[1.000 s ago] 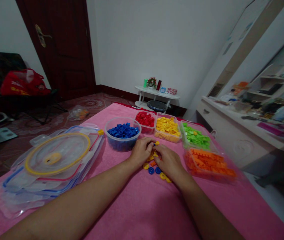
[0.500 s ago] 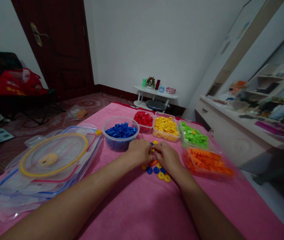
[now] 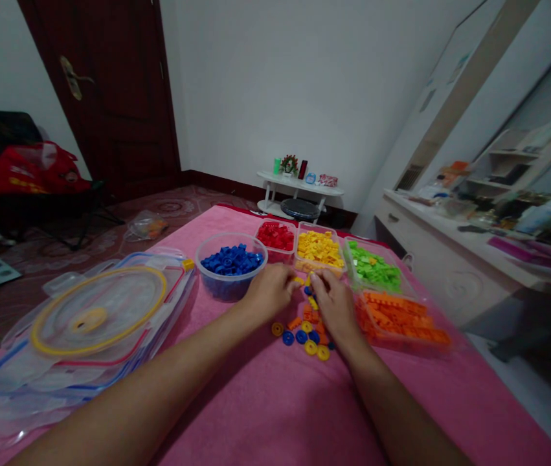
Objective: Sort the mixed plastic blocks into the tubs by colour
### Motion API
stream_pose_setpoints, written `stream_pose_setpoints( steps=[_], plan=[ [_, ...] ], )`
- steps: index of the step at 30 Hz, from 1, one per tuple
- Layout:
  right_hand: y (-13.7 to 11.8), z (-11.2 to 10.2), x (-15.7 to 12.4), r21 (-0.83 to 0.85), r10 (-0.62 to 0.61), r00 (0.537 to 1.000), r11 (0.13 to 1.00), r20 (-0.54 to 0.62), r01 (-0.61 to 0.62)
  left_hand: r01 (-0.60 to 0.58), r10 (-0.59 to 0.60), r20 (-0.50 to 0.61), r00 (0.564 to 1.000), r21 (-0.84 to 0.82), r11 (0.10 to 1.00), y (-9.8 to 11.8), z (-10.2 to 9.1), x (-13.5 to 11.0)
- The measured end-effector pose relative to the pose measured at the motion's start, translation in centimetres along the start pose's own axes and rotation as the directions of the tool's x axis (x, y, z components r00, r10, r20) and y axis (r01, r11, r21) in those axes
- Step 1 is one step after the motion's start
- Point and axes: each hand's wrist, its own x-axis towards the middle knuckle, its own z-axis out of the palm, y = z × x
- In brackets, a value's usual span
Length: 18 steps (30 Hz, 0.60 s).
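Above a loose pile of toy building pieces, my left hand (image 3: 271, 290) is closed, with a small yellow building piece (image 3: 298, 281) at its fingertips. Facing it, my right hand (image 3: 334, 299) pinches another small yellow building piece (image 3: 309, 279) between thumb and fingers. Their exact shapes are too small to tell. Below the hands lie yellow wheels (image 3: 311, 347), blue wheels (image 3: 288, 338) and orange bricks (image 3: 294, 323). A round tub of blue bricks (image 3: 233, 260) stands beside my left hand. To the right of my right hand sits a box of orange bricks (image 3: 399, 315).
Boxes of red bricks (image 3: 276, 236), yellow bricks (image 3: 321, 248) and green bricks (image 3: 375, 266) stand along the far side. Stacked clear lids (image 3: 110, 310) cover the left of the pink cloth (image 3: 265, 408). A cluttered dresser (image 3: 454, 226) stands at the right.
My hands have drawn slightly apart and risen from the pile, uncovering more orange bricks and wheels. Yellow pieces now show at the fingertips. The whole view has shifted a little.
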Motion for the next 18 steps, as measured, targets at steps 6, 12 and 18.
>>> stream_pose_setpoints(
  steps=[6,12,18],
  plan=[
    [-1.1,1.0,-0.6,0.731,0.307,0.885,0.502,0.349,-0.462,-0.081,0.024,-0.214,0.977,-0.265,0.961,0.2,1.5,-0.3],
    [-1.4,1.1,-0.7,0.814,0.368,0.856,0.321,0.365,-0.485,-0.126,0.038,-0.264,0.964,-0.328,0.936,0.2,2.5,-1.0],
    [0.1,-0.2,0.8,0.839,0.446,0.857,0.337,0.258,-0.428,-0.079,-0.047,-0.314,0.948,-0.377,0.923,-1.3,4.5,-1.2]
  ],
)
